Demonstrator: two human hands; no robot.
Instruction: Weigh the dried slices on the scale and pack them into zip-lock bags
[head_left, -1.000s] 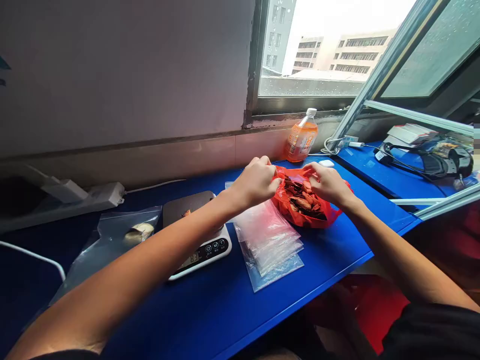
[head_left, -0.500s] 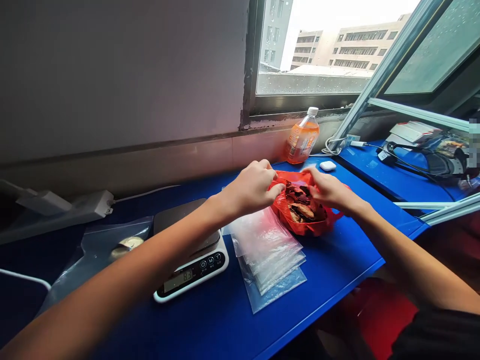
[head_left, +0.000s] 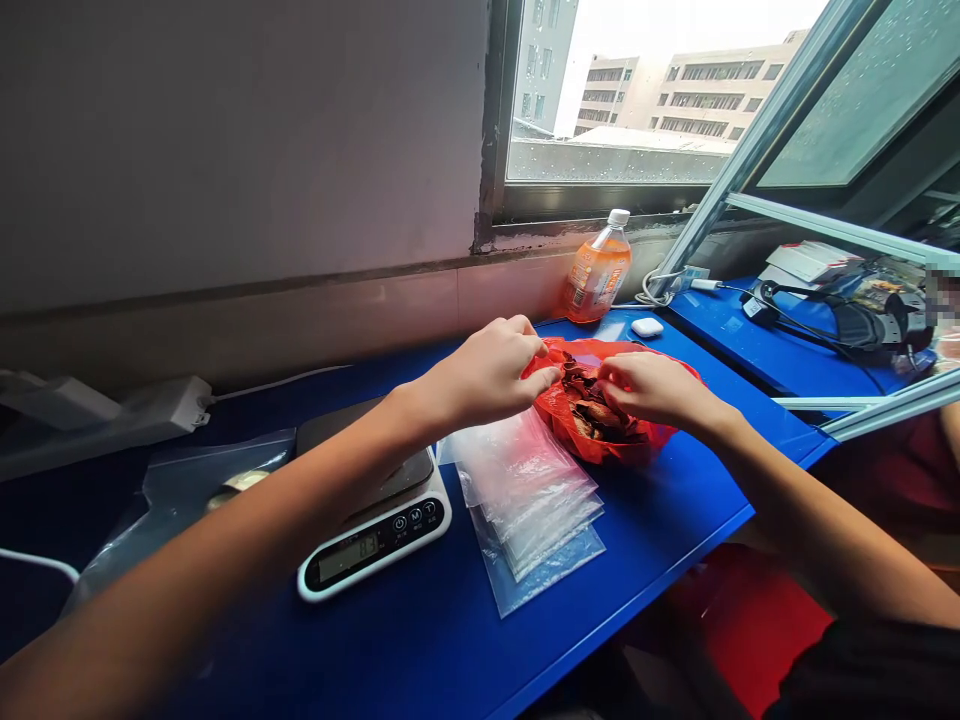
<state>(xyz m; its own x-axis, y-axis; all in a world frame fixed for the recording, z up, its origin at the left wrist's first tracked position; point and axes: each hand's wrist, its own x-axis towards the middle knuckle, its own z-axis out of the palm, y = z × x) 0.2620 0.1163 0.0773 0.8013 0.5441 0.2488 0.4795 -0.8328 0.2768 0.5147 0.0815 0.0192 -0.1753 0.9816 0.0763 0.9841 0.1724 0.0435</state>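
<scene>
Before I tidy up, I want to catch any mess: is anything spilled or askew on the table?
No spill shows. The clear bags, beside the red bag, lie in an uneven stack, their edges out of line.

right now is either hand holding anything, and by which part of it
The left hand probably holds the red plastic bag by its left rim, pinch unclear. Whether the right hand, fingers at the dried pieces inside, grips one cannot be told.

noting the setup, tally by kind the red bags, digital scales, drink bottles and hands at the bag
red bag: 1
digital scale: 1
drink bottle: 1
hands at the bag: 2
total: 5
</scene>
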